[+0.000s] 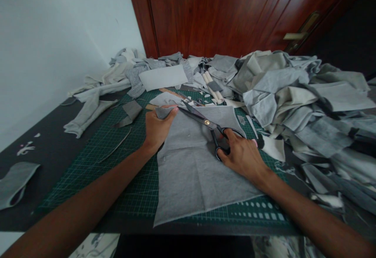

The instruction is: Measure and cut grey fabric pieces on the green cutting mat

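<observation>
A large piece of grey fabric (188, 171) lies over a green cutting mat (129, 187), creased across its middle. My right hand (242, 154) grips black-handled scissors (207, 122), fingers through the loops. The blades are parted and point to the upper left, close to the fabric's far left corner. My left hand (159, 128) is closed on that corner, pinching a folded bit of the cloth between thumb and fingers beside the blade tips. Whether the blades are touching the cloth there is hard to make out.
Heaped fabric scraps (282, 89) cover the right and back of the dark table (73, 120). A white rectangular piece (163, 77) and rolled cream strips (213, 87) lie behind the mat. A small grey scrap (131, 111) sits left of my left hand. A wooden door (217, 19) stands behind.
</observation>
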Motion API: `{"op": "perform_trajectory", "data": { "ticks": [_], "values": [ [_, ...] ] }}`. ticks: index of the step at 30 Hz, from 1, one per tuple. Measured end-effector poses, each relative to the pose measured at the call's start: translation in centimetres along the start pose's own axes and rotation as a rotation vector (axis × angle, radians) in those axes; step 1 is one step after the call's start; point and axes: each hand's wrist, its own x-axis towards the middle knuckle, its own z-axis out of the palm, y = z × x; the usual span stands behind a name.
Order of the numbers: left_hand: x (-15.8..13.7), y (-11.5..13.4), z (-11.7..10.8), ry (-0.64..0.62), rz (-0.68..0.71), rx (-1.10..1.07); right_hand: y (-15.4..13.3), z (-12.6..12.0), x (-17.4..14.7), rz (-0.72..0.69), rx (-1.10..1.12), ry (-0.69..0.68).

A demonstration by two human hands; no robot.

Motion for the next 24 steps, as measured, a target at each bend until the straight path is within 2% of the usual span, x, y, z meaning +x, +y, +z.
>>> {"op": "perform_trajectory", "data": {
  "ticks": [8, 16, 24],
  "values": [
    [-0.06, 0.24, 0.13, 0.029, 0.024, 0.000, -0.58, -0.21, -0.60, -0.015, -0.009, 0.037],
    [0.02, 0.24, 0.08, 0.017, 0.040, 0.037, -0.36, -0.80, -0.38, -0.017, -0.001, -0.005],
    [-0.10, 0.58, 0.03, 0.018, 0.032, 0.063, -0.91, -0.26, -0.83, -0.006, -0.048, 0.038]
  ]
}}
